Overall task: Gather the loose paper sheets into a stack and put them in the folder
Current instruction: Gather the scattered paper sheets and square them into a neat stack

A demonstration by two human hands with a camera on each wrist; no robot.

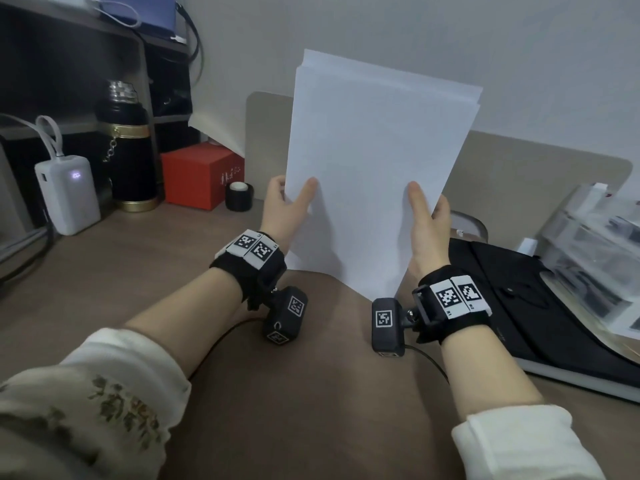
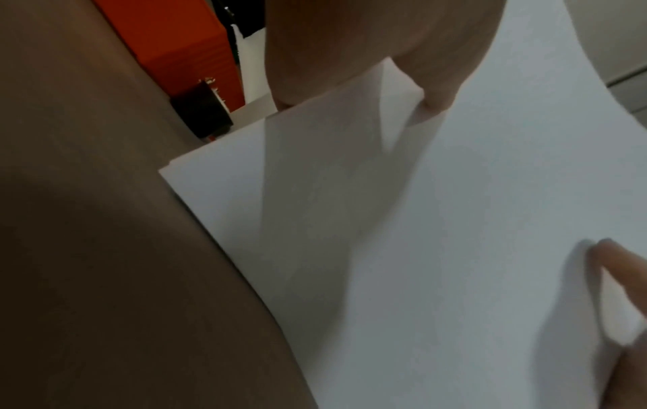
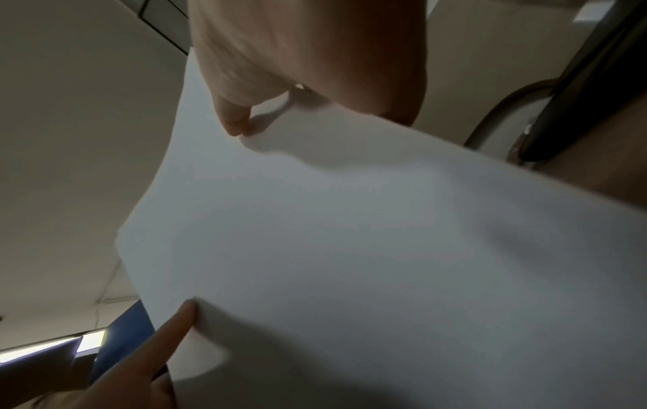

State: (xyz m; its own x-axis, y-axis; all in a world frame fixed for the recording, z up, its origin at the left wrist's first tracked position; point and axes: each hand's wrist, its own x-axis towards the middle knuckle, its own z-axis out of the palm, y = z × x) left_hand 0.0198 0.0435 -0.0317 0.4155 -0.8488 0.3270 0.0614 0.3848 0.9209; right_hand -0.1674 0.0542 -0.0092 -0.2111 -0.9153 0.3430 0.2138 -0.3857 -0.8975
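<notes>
A stack of white paper sheets [image 1: 370, 161] stands upright on its lower edge on the brown desk [image 1: 311, 393], with the top edges slightly uneven. My left hand [image 1: 289, 202] grips the stack's left edge, thumb in front and fingers behind. My right hand [image 1: 427, 216] grips the right edge the same way. In the left wrist view the paper sheets [image 2: 437, 249] fill the frame below my left hand [image 2: 367, 61]. The right wrist view shows the sheets [image 3: 350, 235] under my right hand [image 3: 297, 69]. The black folder [image 1: 540, 317] lies flat at the right.
A black flask [image 1: 126, 147], a white power bank [image 1: 67, 194], a red box [image 1: 201, 174] and a small black tape roll [image 1: 239, 195] stand at the back left. Clear plastic drawers [image 1: 595, 251] sit at the far right behind the folder.
</notes>
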